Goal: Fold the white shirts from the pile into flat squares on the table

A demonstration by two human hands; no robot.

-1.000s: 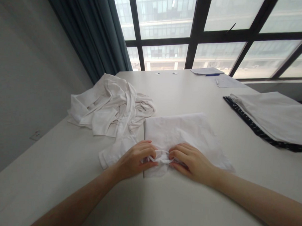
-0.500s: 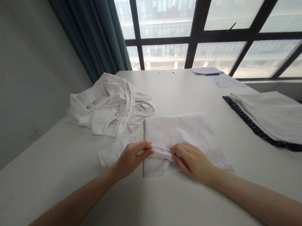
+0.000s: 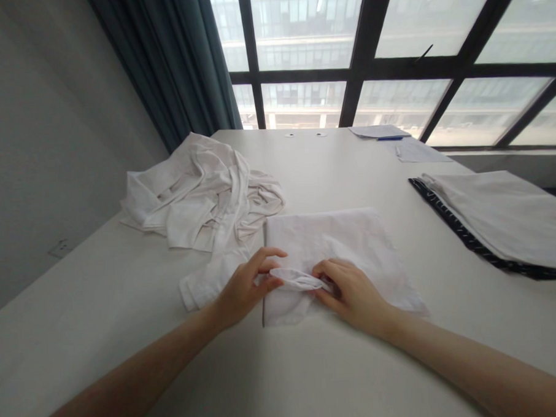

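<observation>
A folded white cloth (image 3: 348,245) lies flat on the white table (image 3: 312,367) in front of me. My left hand (image 3: 247,286) pinches a raised fold of this cloth at its near left part, with the index finger lifted. My right hand (image 3: 350,291) pinches the same fold from the right, fingers pressed together on the fabric. The two hands are a short span apart, and the fold stands up between them.
A crumpled heap of white garments (image 3: 199,196) lies at the left, touching the folded cloth. A stack of folded cloths with a dark patterned one underneath (image 3: 499,220) sits at the right. Papers and a blue pen (image 3: 390,138) lie near the window.
The hands have moved slightly away from me along the cloth and drawn the pinched fold up and longer. My left index finger has lifted off.
</observation>
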